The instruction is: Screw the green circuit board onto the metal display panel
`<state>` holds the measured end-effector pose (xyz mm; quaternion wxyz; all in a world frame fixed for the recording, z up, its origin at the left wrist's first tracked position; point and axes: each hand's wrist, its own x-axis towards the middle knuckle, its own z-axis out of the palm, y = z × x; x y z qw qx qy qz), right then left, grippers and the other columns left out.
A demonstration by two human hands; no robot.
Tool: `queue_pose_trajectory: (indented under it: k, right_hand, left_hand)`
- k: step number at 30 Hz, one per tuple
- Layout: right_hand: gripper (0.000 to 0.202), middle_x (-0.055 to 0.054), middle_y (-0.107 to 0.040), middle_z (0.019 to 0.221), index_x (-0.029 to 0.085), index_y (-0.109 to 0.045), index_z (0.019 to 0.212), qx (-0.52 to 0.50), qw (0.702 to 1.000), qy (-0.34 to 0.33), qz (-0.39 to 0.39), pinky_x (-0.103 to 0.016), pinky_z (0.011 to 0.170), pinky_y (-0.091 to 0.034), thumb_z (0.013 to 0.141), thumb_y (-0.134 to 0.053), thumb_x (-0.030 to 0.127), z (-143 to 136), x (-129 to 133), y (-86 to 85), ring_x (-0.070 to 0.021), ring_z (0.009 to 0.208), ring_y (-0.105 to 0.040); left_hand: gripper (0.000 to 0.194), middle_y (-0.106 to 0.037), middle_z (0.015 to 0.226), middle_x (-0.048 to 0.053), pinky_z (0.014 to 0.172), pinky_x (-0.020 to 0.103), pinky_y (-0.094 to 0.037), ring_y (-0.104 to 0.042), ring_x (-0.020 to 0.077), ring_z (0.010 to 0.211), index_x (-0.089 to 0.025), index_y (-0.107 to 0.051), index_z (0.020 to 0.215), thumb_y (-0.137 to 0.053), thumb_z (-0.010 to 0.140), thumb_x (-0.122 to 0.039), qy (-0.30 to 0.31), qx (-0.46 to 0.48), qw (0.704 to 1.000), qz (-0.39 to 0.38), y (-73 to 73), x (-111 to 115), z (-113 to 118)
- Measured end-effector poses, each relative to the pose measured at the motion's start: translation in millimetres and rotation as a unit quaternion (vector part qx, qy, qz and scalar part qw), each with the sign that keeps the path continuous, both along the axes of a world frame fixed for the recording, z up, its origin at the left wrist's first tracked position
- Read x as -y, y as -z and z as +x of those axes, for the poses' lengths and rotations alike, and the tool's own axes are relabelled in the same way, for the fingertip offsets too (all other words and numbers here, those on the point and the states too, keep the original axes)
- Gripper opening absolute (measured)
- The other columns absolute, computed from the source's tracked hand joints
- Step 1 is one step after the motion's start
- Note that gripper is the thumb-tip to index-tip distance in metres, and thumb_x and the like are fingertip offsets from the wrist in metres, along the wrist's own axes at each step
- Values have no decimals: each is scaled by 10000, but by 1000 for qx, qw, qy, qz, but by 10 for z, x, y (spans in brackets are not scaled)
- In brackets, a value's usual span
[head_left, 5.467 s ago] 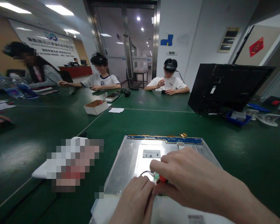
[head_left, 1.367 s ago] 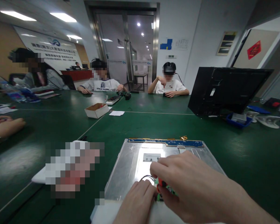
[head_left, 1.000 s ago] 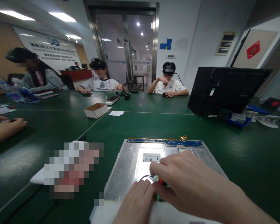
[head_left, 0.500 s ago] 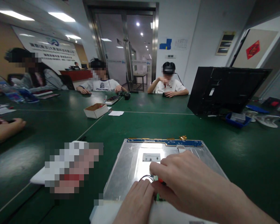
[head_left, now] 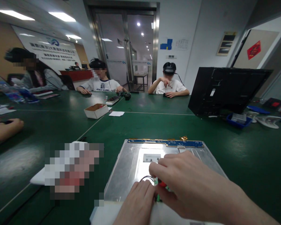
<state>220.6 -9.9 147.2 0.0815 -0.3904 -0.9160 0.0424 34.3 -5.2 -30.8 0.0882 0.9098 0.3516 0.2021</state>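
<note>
A flat metal-backed display panel lies on the table before me, with a blue circuit strip along its far edge. Near its close edge, a small green circuit board shows between my hands, mostly covered by them. My left hand has its fingers together and pressed against the left side of this board, beside a thin black wire. Over the board, my right hand is closed around a red-handled tool, of which only a bit of red shows; its tip is hidden.
A black monitor stands at the right beside a blue tray. Left of the panel lies a white object, partly blurred out. A small open box sits farther back. Several people sit around the green table.
My right hand has shifted and turned slightly, showing a little more of the red part. My left hand stays in place. The co-worker's hand at far left has moved slightly left.
</note>
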Motion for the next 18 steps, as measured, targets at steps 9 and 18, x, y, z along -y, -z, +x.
queue_pose_trajectory:
  k: [9,18]
  right_hand:
    - [216,22,-638,748,234,-531,859,0,1000,-6,5,-302,505,-175,909,-602,432,0,-32,12,-157,623,-520]
    - [124,0,-653,819,216,-519,915,-15,1000,-8,-26,-298,499,-197,838,-600,270,-8,-5,-48,-160,661,-542]
  left_hand:
    - [258,-621,952,49,792,365,-477,-566,249,863,-222,-574,957,-492,771,-64,-27,-20,999,3,119,6,26]
    - [227,-619,973,51,817,375,-477,-563,247,879,-215,-558,965,-499,787,-86,-22,-17,999,-26,31,-2,32]
